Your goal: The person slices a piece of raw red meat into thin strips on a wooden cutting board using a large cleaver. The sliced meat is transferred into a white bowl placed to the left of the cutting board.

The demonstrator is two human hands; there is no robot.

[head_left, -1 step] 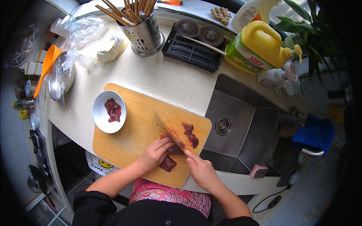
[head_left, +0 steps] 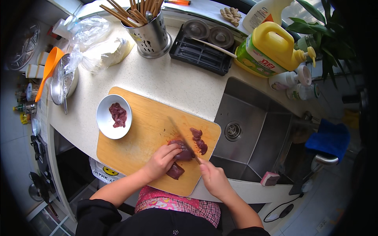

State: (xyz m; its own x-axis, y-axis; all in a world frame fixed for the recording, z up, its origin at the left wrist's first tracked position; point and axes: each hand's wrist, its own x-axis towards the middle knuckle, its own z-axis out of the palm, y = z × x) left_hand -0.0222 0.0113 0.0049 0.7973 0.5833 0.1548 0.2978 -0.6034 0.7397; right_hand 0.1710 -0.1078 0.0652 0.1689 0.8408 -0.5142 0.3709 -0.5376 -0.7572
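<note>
On the wooden cutting board (head_left: 138, 147), my left hand (head_left: 159, 160) presses its bent fingers onto a smooth, dark red piece of liver (head_left: 183, 152). My right hand (head_left: 214, 180) grips the handle of a knife (head_left: 182, 135); its blade slants away to the upper left along the right side of that piece. Nearer to me lies a smaller chunk of liver (head_left: 175, 171). Several cut slices (head_left: 199, 140) sit right of the blade, with reddish juice around. A white bowl (head_left: 101, 121) with more slices stands at the board's left.
The steel sink (head_left: 246, 110) adjoins the board's right side, with a sponge (head_left: 270, 179) on its near edge. Behind stand a utensil holder (head_left: 151, 37), a black rack (head_left: 201, 55) and a yellow jug (head_left: 267, 47). Plastic bags (head_left: 104, 55) and an orange spoon (head_left: 50, 70) are at left.
The knife and my right hand have shifted slightly to the right, uncovering more of the liver beside the blade. My left hand stays in place.
</note>
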